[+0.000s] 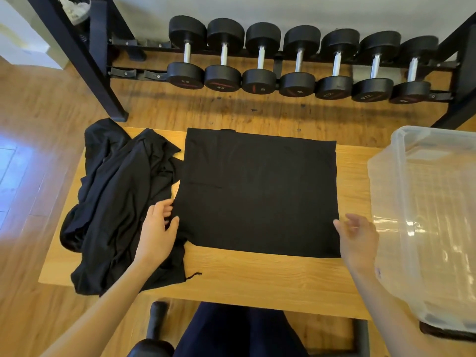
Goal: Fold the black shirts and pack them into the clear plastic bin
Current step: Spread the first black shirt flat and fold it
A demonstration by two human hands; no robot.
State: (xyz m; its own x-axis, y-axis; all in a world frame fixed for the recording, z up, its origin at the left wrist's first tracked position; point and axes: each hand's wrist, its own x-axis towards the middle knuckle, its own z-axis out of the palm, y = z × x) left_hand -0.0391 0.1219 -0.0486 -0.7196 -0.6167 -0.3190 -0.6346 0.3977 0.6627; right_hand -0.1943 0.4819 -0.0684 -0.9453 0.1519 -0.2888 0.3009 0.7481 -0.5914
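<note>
On the wooden table [257,279], open left hand [158,228] and right hand [358,237] flank a half-folded black shirt [257,191]; squaring its edges before the next fold should suit the empty bin [425,215] at right.

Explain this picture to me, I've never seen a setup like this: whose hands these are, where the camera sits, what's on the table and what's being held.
There is no machine here. A person wears a camera on the head, so the one picture looks forward and down at their own two bare hands. On the wooden table a black shirt lies spread flat in a partly folded rectangle. The left hand touches its left edge and the right hand is at its right edge; both look relaxed, gripping nothing. A heap of unfolded black shirts lies on the table's left. The clear plastic bin stands at the right, seemingly empty. Behind, a rack of dumbbells stands on the floor.
</note>
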